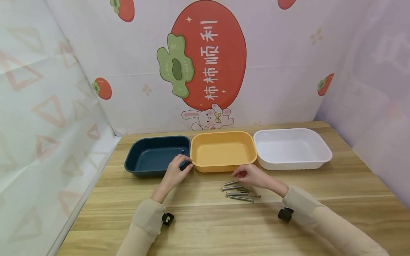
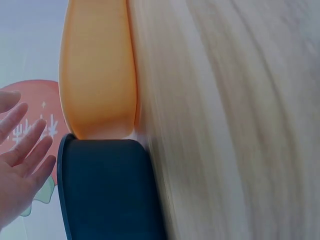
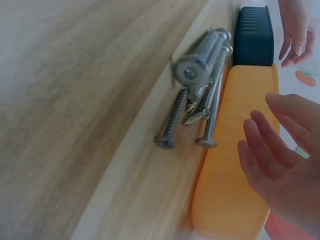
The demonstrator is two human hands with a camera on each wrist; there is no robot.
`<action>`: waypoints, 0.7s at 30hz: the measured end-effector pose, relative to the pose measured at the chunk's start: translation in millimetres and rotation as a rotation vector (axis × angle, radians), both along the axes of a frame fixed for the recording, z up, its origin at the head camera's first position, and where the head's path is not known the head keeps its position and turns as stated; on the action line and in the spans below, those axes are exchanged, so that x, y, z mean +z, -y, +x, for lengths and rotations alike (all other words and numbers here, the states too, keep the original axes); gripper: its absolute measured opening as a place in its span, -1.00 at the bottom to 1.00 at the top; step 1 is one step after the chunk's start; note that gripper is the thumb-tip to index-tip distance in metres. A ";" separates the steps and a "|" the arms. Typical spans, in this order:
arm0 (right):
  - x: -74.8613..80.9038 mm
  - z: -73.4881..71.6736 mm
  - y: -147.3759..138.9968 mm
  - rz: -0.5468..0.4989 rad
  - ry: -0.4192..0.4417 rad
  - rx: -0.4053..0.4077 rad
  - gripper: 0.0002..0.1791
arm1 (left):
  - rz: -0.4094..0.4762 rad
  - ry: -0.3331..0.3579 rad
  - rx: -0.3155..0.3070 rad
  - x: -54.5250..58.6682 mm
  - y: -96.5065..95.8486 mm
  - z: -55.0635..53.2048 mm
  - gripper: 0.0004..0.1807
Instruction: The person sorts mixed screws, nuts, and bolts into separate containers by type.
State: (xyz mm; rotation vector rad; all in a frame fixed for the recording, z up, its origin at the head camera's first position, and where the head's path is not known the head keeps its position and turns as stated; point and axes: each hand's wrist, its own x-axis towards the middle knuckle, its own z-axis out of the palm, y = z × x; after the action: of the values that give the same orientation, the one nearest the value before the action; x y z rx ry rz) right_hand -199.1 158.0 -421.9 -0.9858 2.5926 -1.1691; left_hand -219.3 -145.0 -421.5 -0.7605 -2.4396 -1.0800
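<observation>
Three shallow trays stand in a row at the back of the wooden table (image 1: 205,224): a dark blue tray (image 1: 131,165) on the left, a yellow tray (image 1: 224,168) in the middle and a white tray (image 1: 294,164) on the right. My left hand (image 1: 177,170) hovers at the blue tray's front right corner, fingers straight and spread (image 2: 20,165), holding nothing. My right hand (image 1: 253,176) hangs over a small pile of metal screws and bolts (image 1: 238,191), in front of the yellow tray, fingers relaxed and holding nothing (image 3: 280,160). The right wrist view shows the screws (image 3: 200,100) lying close together.
A small dark item (image 1: 182,151) lies inside the blue tray near its right wall. Printed fabric walls close in the back and both sides. The table's left edge runs near the blue tray. Bare wood lies in front of the screws.
</observation>
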 end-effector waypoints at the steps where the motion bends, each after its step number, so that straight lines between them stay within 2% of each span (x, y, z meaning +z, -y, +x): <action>1: -1.2 0.3 -1.5 0.006 -0.006 -0.006 -0.83 | 0.000 0.002 -0.003 -0.4 -1.8 0.1 -0.87; 7: -8.5 1.0 -9.4 0.021 -0.044 -0.020 -0.84 | -0.026 0.029 -0.020 -2.6 -9.8 0.2 -0.86; 14: -13.4 -0.6 -14.8 -0.004 -0.023 -0.020 -0.83 | -0.053 0.019 -0.039 -6.2 -15.5 -0.7 -0.87; 21: -16.7 -2.2 -17.9 0.032 -0.033 -0.036 -0.82 | -0.069 0.031 -0.057 -8.8 -20.9 -1.6 -0.82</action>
State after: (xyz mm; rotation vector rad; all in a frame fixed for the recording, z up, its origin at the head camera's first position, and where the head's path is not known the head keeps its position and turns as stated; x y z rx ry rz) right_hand -201.3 175.9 -438.7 -0.9643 2.6570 -1.1256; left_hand -220.8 -124.1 -430.3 -0.8457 -2.5070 -1.0410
